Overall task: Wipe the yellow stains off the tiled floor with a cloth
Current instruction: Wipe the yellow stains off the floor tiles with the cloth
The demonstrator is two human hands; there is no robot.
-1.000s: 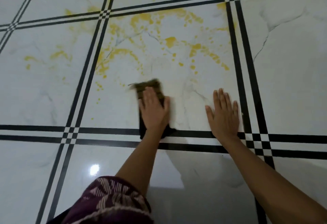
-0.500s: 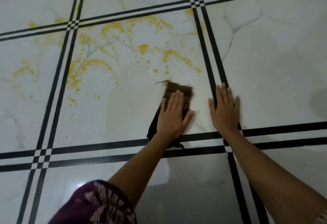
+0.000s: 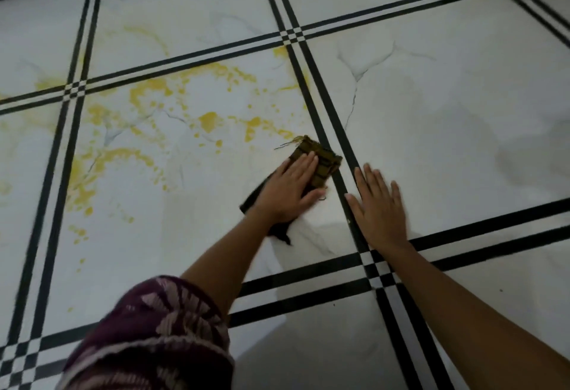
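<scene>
Cloth [image 3: 324,161] lying on tiled floor [image 3: 462,112] beside yellow stains [image 3: 209,119], left hand [image 3: 287,189] pressing it with straight fingers [image 3: 303,165], right hand [image 3: 379,207] resting flat, gripping nothing

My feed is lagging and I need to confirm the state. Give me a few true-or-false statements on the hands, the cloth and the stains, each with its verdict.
1. The left hand presses flat on the cloth. True.
2. The right hand grips a second cloth. False: it rests flat on the tiled floor and holds nothing.
3. The yellow stains are all wiped off. False: many remain on the tiles to the left of the cloth and beyond it.
4. The right hand lies to the right of the cloth. True.
5. The cloth is white. False: it is dark, brownish at its far end.
</scene>
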